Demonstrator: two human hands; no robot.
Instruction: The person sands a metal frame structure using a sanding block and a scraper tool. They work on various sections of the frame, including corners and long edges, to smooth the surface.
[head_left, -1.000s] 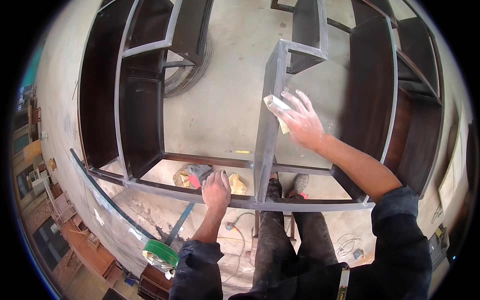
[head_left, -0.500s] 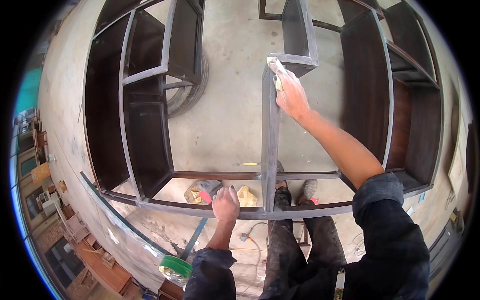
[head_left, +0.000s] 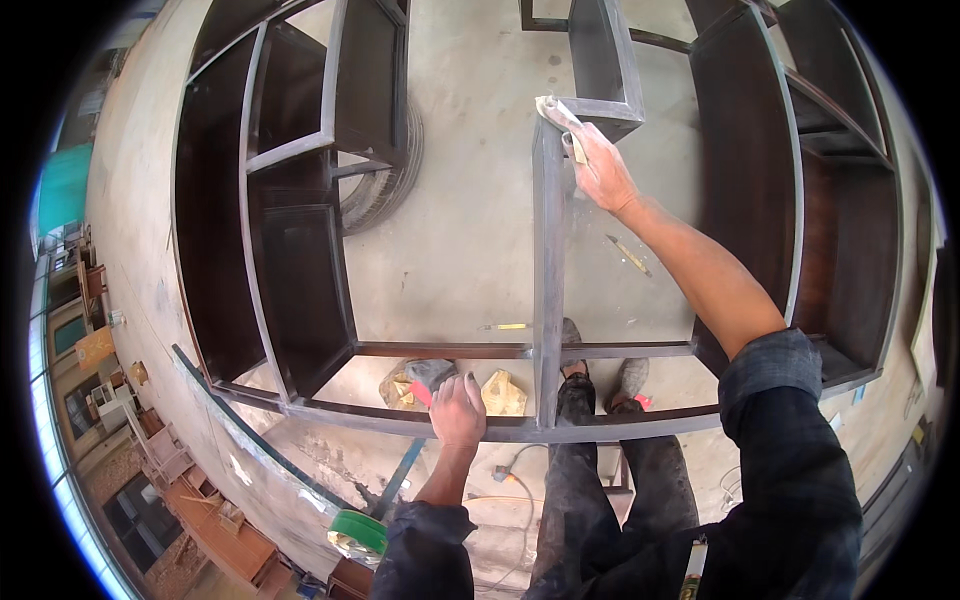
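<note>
Up top, right hand (head_left: 603,170) w/ crumpled sandpaper (head_left: 557,112), dark wood upright (head_left: 548,260)

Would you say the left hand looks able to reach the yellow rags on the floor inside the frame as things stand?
Probably yes: the left hand grips the near rail, and the yellow rags lie just beyond it with open space between; it would first have to let go.

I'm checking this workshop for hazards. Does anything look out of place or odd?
A tyre lies on the floor behind the dark shelf frame, an odd thing beside furniture. Crumpled yellow paper and a loose stick litter the concrete floor. Nothing looks broken.
</note>
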